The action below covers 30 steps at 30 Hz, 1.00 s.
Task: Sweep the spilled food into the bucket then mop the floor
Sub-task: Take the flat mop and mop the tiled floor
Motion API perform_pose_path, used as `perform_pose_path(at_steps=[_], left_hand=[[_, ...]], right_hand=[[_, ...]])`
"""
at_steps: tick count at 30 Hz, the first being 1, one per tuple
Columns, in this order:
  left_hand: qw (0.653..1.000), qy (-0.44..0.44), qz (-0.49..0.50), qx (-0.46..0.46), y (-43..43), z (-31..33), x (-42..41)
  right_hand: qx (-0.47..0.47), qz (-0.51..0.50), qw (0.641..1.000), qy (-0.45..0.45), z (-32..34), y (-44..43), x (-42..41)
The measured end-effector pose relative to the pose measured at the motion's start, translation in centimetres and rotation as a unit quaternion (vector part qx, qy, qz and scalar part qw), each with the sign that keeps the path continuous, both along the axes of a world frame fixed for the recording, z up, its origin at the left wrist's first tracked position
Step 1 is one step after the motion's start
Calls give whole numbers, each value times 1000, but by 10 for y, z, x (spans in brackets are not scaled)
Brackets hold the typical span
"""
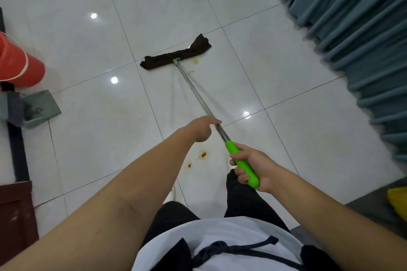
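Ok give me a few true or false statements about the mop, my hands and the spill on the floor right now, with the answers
1. The right hand grips the mop's green handle. True.
2. The left hand rests on the dustpan. False: it holds the mop's metal pole; the green dustpan sits apart by the red bucket.
3. Orange food stains remain on the white tile floor near the person's feet. True.
4. The dark mop cloth is lifted off the floor. False: it lies flat on the tiles.
5. The floor is stain-free beside the mop cloth. False: a brownish smear shows there.
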<state>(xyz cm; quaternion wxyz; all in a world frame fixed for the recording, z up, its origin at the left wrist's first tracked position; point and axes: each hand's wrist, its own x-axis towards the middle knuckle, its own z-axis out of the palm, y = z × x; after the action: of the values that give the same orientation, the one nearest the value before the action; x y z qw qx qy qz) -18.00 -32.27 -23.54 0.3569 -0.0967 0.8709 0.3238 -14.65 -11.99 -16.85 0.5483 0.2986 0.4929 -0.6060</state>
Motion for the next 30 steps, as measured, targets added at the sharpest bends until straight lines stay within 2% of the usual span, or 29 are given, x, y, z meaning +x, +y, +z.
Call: perform_pose_path(at_steps=[6,11,15,18,19,20,22,24,26,27,28,30], left_hand=[[997,3,-61,37,-34,-14,81],[985,-21,-163,53,-58,-7,161],[959,-37,-275,53,-53,19,230],[934,-46,-348,62,-45,32,270],[927,-51,-365,68,-43,34,281],[920,-54,-382,71,-40,36,290],[912,-63,-398,77,-38,37,303],[919,-59,-383,76,-41,34,304],[934,-54,-344,74,-48,28,296],[944,-56,-318,72,-55,24,289],[953,-54,-289,69,-63,19,282],[970,-48,-229,61,-82,11,264]], right_hand=[[20,-61,998,10,-4,-32,96],[40,-77,996,18,10,-48,200],[44,-78,996,26,15,-34,295],[20,-72,997,23,-9,-25,350],[85,-131,987,44,-46,5,363],[47,-170,981,86,-73,33,389],[-39,-244,966,80,-117,70,435],[-61,-232,968,70,-76,23,418],[-82,-136,986,52,-16,-7,377],[12,-82,993,80,-7,-21,367],[60,-45,993,92,5,-42,351],[59,-81,993,63,20,-88,317]])
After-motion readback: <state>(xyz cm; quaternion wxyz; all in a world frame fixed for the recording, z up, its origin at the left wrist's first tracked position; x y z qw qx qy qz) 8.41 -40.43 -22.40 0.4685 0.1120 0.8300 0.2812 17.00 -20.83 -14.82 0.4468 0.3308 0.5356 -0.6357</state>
